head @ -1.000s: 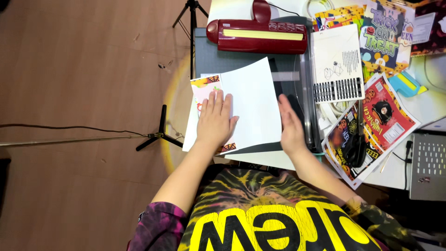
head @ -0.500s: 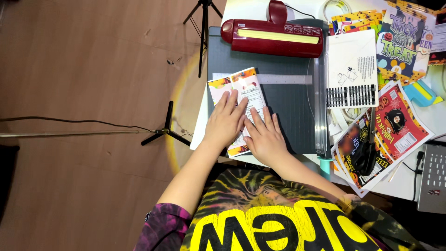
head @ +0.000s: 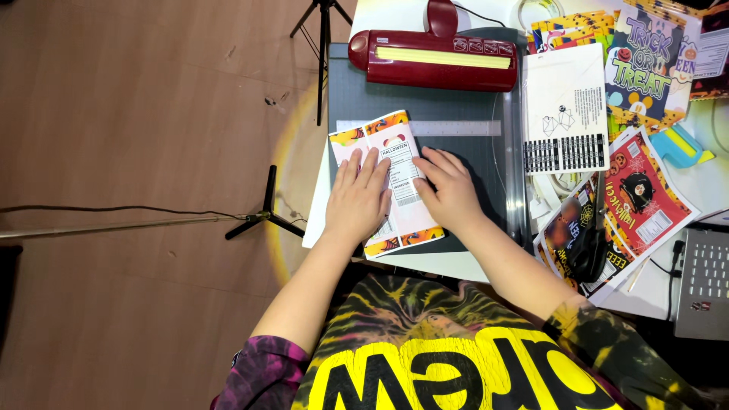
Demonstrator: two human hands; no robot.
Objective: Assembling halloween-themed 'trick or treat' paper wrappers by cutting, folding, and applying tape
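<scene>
- Since half a second ago both hands have spread apart on the folded wrapper (head: 395, 182); its printed label panel now shows between them, and the view has shifted a little.
- Head view: left hand (head: 359, 199) lies flat, fingers open, pressing the wrapper's left half; nothing gripped.
- Right hand (head: 448, 190) also flat and open, fingertips on the wrapper's right edge, palm on the grey cutter mat (head: 456, 102).
- Wrapper sits centre frame on the mat, tilted a bit, orange-patterned ends top and bottom, white label block in the middle.
- Clear ruler (head: 456, 127) lies just above the wrapper, touching its top corner.
- Risk, my guess: uneven pressure could let the fold spring open or crease crooked, since the wrapper lies skewed to the mat's grid.
- Risk: its lower end overhangs the mat edge, so a push could slide it off.
- Dark red machine (head: 434, 57), long, with yellow strip, upper centre.
- White sheet (head: 566, 106) with black bar rows, right of the mat.
- Purple-and-green packet (head: 653, 61), upper right.
- Red-and-orange printed sheets (head: 645, 201), right, fanned.
</scene>
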